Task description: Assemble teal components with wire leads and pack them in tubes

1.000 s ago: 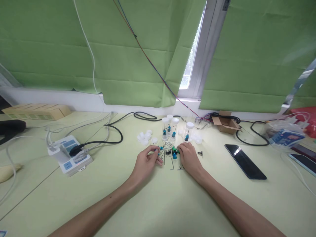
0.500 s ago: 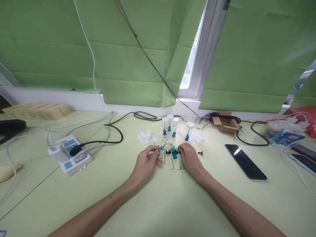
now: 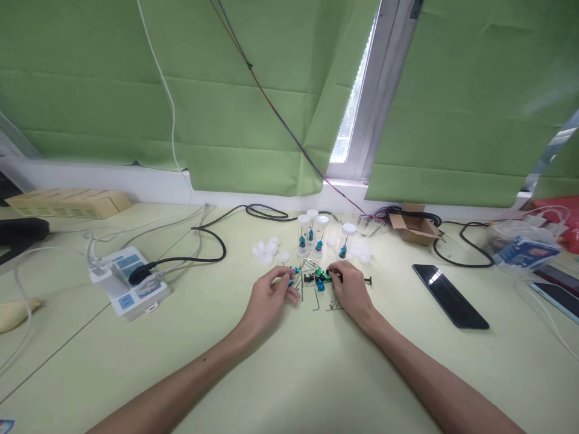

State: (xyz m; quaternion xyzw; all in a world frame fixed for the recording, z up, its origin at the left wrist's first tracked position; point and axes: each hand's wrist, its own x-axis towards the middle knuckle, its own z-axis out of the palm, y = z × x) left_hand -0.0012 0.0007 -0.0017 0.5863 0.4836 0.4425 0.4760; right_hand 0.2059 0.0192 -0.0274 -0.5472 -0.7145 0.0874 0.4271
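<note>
My left hand (image 3: pixel 270 296) is closed, thumb and forefinger pinching a small blue part (image 3: pixel 291 282) mostly covered by the fingertips. At the right side of the pile, my right hand (image 3: pixel 351 290) is closed, its fingertips on a small black part (image 3: pixel 335 272) that they partly hide. Between the hands lie a green part (image 3: pixel 319 272), a blue part (image 3: pixel 321 286), a black part (image 3: pixel 309 278) and several thin metal pins. A bent hex key (image 3: pixel 316 300) rests in front of them. Another black part (image 3: pixel 368 280) lies right of my right hand.
Several capped clear vials (image 3: pixel 303 242) with blue parts inside stand behind the pile. White caps (image 3: pixel 266 259) lie to their left. A power strip (image 3: pixel 136 289) with plugs is at left. On the right are a phone (image 3: pixel 450 296) and an open cardboard box (image 3: pixel 414 229).
My right hand has shifted slightly right, and the black part at its fingertips shows more. My left hand holds its pose, with the blue part at its fingertips.
</note>
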